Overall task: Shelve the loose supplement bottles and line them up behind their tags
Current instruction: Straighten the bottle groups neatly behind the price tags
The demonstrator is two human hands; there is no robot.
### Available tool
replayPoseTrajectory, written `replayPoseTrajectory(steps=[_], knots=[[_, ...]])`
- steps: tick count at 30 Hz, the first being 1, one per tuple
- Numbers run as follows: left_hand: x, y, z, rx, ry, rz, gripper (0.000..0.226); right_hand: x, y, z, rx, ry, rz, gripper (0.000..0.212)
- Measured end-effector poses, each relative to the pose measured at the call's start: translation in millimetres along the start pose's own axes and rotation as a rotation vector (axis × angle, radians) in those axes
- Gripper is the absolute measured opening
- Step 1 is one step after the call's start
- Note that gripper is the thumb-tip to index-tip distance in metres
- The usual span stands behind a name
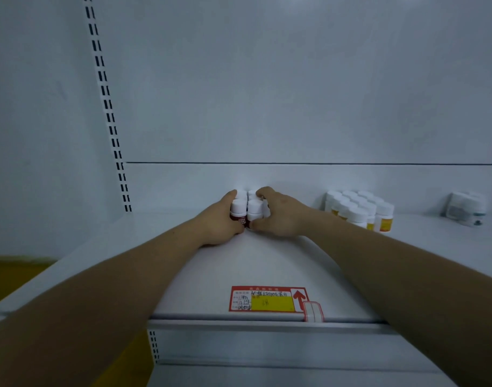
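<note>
A tight cluster of small white-capped bottles with dark red labels [248, 208] stands deep on the white shelf [267, 263], close to the back panel. My left hand [221, 219] cups the cluster's left side, thumb low at the front. My right hand [278, 215] cups its right side, fingers curled over the rear caps. The two hands enclose the group between them. A red and yellow price tag [267, 299] with an arrow lies at the shelf's front edge, roughly in line with the cluster.
A block of white-capped bottles with yellow labels [359, 209] stands to the right on the same shelf. Farther right are a few pale bottles with grey-green labels [467, 208]. A slotted upright [110, 113] rises at the left. Yellow floor shows lower left.
</note>
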State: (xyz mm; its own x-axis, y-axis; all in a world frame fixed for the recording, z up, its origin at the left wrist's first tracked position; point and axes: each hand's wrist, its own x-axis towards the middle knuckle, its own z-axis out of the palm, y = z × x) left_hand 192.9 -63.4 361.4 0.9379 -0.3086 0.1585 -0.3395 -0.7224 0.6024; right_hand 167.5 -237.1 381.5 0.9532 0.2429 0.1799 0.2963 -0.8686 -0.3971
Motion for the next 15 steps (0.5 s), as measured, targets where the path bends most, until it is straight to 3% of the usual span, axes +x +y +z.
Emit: replayPoseTrajectory(steps=[8, 15], knots=[[2.0, -3.3, 1.4, -0.056, 0.014, 0.036, 0.094, 5.0, 2.4, 4.0, 0.044, 0.036, -0.048, 0.051], [1.5, -4.1, 3.2, -0.044, 0.059, 0.067, 0.084, 6.6, 5.2, 6.0, 0.0, 0.096, -0.041, 0.038]])
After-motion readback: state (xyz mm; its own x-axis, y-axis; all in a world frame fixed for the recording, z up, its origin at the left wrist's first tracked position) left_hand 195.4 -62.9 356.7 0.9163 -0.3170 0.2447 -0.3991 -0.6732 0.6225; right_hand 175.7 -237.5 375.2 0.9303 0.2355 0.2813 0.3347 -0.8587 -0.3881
